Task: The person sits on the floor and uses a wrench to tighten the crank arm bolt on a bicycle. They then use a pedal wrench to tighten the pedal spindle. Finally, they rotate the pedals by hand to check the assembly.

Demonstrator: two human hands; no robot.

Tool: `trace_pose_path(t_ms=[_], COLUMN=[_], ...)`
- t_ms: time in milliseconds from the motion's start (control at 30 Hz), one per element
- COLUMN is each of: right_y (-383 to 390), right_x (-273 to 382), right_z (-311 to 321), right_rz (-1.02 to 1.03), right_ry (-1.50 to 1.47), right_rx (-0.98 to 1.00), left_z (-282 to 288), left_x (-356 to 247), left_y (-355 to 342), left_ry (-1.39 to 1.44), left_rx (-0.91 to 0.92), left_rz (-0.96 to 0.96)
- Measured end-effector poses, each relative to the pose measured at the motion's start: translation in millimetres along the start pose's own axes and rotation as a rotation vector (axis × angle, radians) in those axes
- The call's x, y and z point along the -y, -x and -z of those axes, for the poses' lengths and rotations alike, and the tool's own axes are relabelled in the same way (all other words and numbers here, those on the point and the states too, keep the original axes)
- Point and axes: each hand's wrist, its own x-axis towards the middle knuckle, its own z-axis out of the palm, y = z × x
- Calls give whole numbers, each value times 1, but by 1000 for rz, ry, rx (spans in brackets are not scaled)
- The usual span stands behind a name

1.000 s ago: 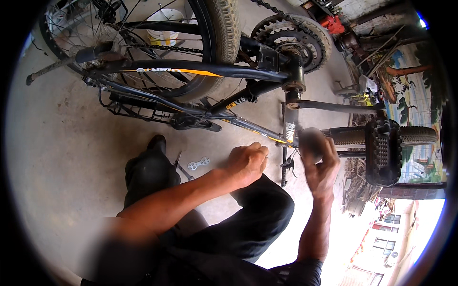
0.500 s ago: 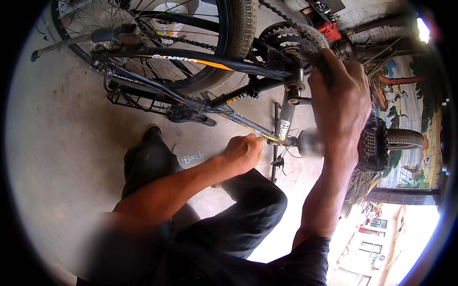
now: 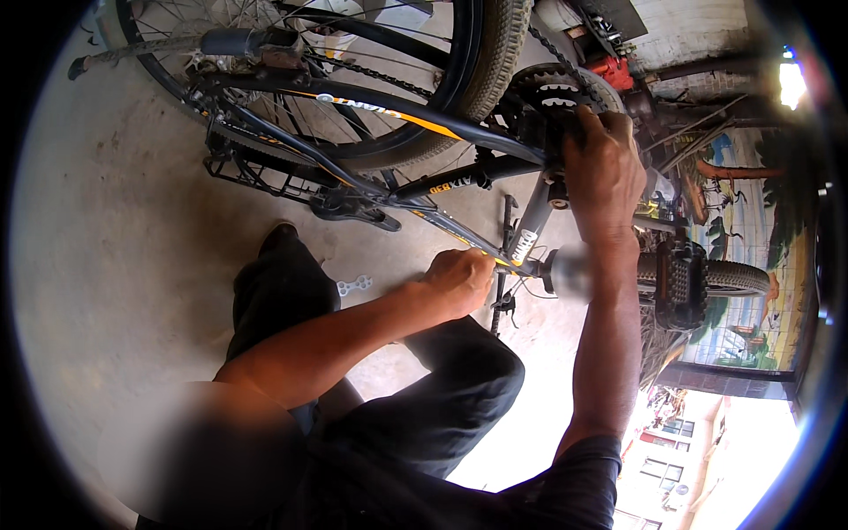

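Observation:
An upside-down black bicycle with orange trim, its frame (image 3: pixel 495 137) stretching across the upper middle, stands before me. My right hand (image 3: pixel 605 177) is closed at the bottom bracket beside the toothed chainring (image 3: pixel 565 93); it covers the bracket, and whatever its fingers grip is hidden. A black pedal (image 3: pixel 682 284) lies just right of my right wrist. My left hand (image 3: pixel 461 281) makes a fist against the lower frame tube near the head tube; what is inside it cannot be made out.
On the concrete floor lies a silver multi-hole spanner (image 3: pixel 355 284), left of my left forearm. The rear wheel (image 3: pixel 495 66) and kickstand (image 3: pixel 141 49) rise at upper left. The front wheel (image 3: pixel 742 278) is at right. A red object (image 3: pixel 611 72) sits beyond the chainring.
My right hand has shifted in toward the bottom bracket, now covering the metal shell that showed before. The view has moved slightly. My left hand stays closed by the frame tube.

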Motion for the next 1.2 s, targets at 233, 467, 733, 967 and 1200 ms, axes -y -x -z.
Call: trace_pose_path(t_ms=[233, 467, 733, 967, 1200], right_y=[-7, -3, -6, -9, -8], right_x=[-2, 1, -2, 4, 20], right_z=[10, 11, -5, 4, 6], right_rz=[145, 167, 258, 197, 228], right_ry=[-18, 60, 62, 195, 135], right_rx=[155, 15, 56, 125, 110], left_z=[-1, 2, 1, 6, 6], left_x=[2, 3, 1, 3, 0], left_y=[0, -2, 1, 1, 1], left_ry=[-11, -28, -20, -22, -28], left_rx=[41, 25, 37, 27, 27], left_rz=[9, 6, 1, 9, -1])
